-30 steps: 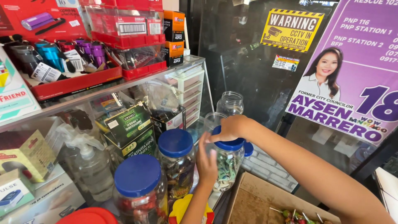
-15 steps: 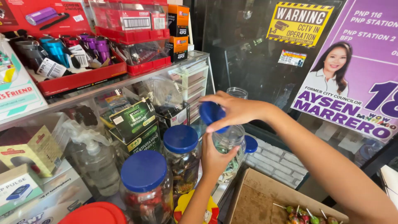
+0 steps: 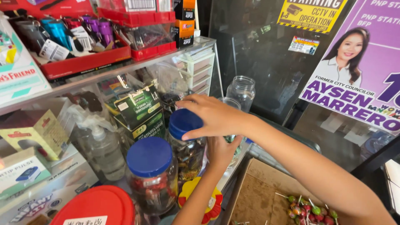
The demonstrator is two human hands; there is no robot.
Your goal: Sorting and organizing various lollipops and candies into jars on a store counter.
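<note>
Right hand (image 3: 214, 116) pinching round blue plastic lid (image 3: 185, 123) over clear sweet-filled jar (image 3: 189, 152), left hand (image 3: 221, 150) pressed against open glass jar (image 3: 229, 104) behind, blue-capped neighbour jar (image 3: 151, 175) just beside.

A small neighbourhood shop counter: red display trays (image 3: 89, 62) of carded flashlights and trinkets line the top edge of a glass display case (image 3: 104, 77), boxed medicines and vitamins (image 3: 139, 110) packed beneath. Blue-lidded candy jars (image 3: 151, 175) crowd the counter's near edge beside a cardboard box of lollipops (image 3: 310, 208).
</note>
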